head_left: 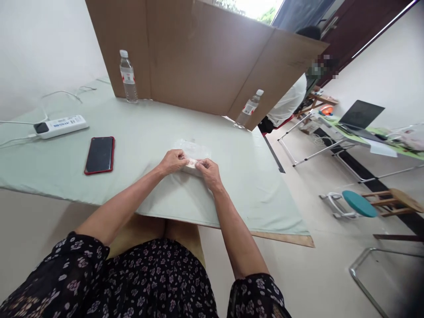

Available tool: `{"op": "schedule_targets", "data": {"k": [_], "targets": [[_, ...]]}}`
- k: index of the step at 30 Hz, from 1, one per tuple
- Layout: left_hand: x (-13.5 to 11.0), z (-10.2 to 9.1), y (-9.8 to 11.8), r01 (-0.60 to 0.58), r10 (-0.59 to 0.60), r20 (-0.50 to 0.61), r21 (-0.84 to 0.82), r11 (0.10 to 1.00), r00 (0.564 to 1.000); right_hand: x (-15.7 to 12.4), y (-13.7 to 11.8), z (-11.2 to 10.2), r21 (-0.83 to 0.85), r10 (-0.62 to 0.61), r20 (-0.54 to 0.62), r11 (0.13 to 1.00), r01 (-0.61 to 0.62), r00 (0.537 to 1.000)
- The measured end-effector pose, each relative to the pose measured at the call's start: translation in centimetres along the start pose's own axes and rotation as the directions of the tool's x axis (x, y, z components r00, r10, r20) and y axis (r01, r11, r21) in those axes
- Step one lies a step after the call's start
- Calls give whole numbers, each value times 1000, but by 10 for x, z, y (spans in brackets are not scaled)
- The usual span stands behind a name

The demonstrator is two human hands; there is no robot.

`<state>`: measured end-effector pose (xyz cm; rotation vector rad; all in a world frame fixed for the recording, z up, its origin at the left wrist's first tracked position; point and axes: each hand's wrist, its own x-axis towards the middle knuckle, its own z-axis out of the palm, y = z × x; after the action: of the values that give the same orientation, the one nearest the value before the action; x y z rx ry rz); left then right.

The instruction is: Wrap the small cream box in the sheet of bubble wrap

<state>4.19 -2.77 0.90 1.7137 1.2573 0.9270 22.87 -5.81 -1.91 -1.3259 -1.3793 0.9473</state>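
My left hand (173, 161) and my right hand (209, 172) meet over the middle of the table, thumbs and fingertips closed in a pinch. Between them they hold a small whitish piece (192, 163), its kind too small to make out. Just beyond and under it lies a clear plastic wrapper (192, 147), crinkled and nearly see-through. A low pale shape below my fingers is partly hidden by them. Left of my hands, a phone with a red case (100, 155) lies flat, its screen dark.
A cardboard screen (198, 57) stands at the table's back, with water bottles (128, 79) (249, 108) in front. A power strip (61, 126) with cables is at left. Beyond the right edge are a person in white (291, 104), a laptop (359, 117) and a teal stool (359, 204).
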Motion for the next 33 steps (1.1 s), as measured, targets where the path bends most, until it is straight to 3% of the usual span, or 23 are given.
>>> {"op": "schedule_targets", "data": {"k": [11,20,33], "targets": [[-45,-4,-3,17,-17,10,-76,997,1000,-45,-1,6,40,-32,13,999,31,999],[-55,2,-5,31,-38,-53,-137,990,998,-42,1,9,19,-97,-13,995,98,995],[-53,5,-8,131,-145,-41,-251,959,989,-40,2,9,7,-119,-37,993,119,992]]}}
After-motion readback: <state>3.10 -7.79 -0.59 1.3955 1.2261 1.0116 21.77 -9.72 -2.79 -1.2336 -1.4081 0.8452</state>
